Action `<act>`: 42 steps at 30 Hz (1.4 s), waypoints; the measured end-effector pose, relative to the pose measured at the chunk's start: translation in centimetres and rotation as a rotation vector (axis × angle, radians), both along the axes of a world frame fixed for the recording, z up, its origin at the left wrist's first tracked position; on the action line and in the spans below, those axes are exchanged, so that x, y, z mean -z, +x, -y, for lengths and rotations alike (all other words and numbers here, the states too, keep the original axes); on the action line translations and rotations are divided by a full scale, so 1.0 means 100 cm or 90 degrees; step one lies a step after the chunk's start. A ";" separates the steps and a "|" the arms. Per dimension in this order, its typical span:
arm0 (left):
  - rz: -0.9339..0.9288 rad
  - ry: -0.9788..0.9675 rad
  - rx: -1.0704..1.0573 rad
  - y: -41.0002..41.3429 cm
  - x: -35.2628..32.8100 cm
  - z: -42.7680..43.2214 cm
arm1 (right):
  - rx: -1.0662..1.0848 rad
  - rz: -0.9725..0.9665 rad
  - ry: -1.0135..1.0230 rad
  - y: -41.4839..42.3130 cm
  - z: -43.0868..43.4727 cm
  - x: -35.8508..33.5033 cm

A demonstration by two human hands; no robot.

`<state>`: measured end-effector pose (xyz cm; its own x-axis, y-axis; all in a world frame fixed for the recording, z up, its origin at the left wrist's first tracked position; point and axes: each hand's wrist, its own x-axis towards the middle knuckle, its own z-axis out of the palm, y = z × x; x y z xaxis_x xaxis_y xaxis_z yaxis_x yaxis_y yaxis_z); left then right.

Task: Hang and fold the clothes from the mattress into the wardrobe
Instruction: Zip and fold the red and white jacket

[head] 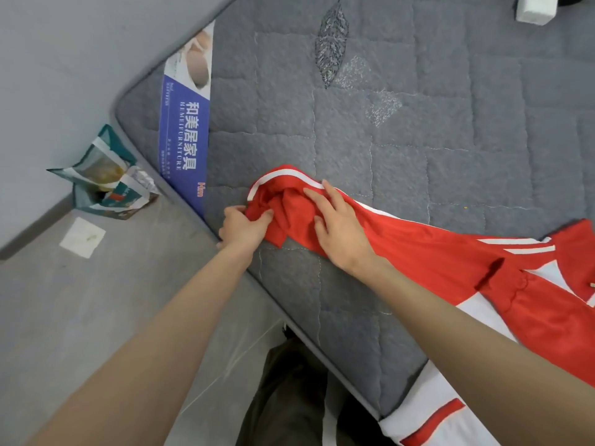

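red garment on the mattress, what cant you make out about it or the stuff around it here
- Red garment: head view, full shape cut off by the right edge and partly covered by the right forearm.
- Left hand: head view, fingertips hidden in the bunched fabric it grips.
- White block: head view, cut off by the top edge.

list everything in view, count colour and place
mattress: one, grey quilted, fills the upper right
label: one, blue and white, on the mattress's left end
red garment: one, red with white stripes, lying across the mattress
white block: one, white, top right corner
bag: one, teal, on the floor beside the mattress
paper square: one, white, on the floor
left hand: one, grips the garment's bunched end
right hand: one, flat on the garment
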<state>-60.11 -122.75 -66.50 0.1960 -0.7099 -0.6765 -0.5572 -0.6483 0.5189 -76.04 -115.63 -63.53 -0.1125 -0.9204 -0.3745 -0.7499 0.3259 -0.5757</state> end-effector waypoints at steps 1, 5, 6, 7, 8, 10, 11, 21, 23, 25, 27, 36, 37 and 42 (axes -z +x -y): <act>-0.003 -0.002 -0.009 -0.001 0.001 -0.002 | -0.008 -0.006 0.023 0.001 0.002 0.003; -0.142 -0.052 -0.235 0.005 -0.010 -0.002 | -0.018 0.014 0.073 0.003 0.006 0.006; -0.194 -0.071 -0.296 0.009 -0.015 0.000 | -0.010 0.026 0.067 0.002 0.006 0.004; -0.223 -0.101 -0.326 0.014 -0.021 0.002 | -0.004 0.035 0.054 0.002 0.007 0.002; -0.215 -0.141 -0.320 0.019 -0.029 0.005 | 0.002 0.043 0.038 0.002 0.007 0.000; -0.171 -0.234 -0.261 0.029 -0.046 0.009 | 0.011 0.058 -0.004 0.002 0.009 -0.007; -0.166 -0.272 -0.230 0.031 -0.054 0.010 | 0.017 0.068 -0.033 0.002 0.010 -0.011; -0.390 -0.296 0.011 -0.069 -0.124 -0.030 | 0.271 0.144 -0.250 -0.052 -0.025 -0.050; -0.423 -0.255 0.056 -0.103 -0.128 -0.051 | 0.317 0.144 -0.268 -0.080 -0.049 -0.060; -0.426 -0.219 0.108 -0.138 -0.129 -0.075 | 0.357 0.139 -0.270 -0.110 -0.080 -0.068; -0.417 -0.195 0.154 -0.171 -0.126 -0.104 | 0.389 0.119 -0.269 -0.141 -0.116 -0.074; -0.464 -0.066 0.308 -0.296 -0.124 -0.259 | 0.538 0.062 -0.238 -0.239 -0.310 -0.072; -0.467 -0.051 0.322 -0.309 -0.125 -0.277 | 0.554 0.054 -0.228 -0.248 -0.331 -0.069; -0.470 -0.003 0.392 -0.375 -0.118 -0.358 | 0.661 0.063 -0.218 -0.288 -0.427 -0.060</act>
<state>-97.58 -86.99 -54.67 -0.6862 -0.5494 -0.4767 -0.3305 -0.3484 0.8772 -104.85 -72.96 -57.56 -0.8765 -0.4514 -0.1670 -0.1484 0.5834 -0.7985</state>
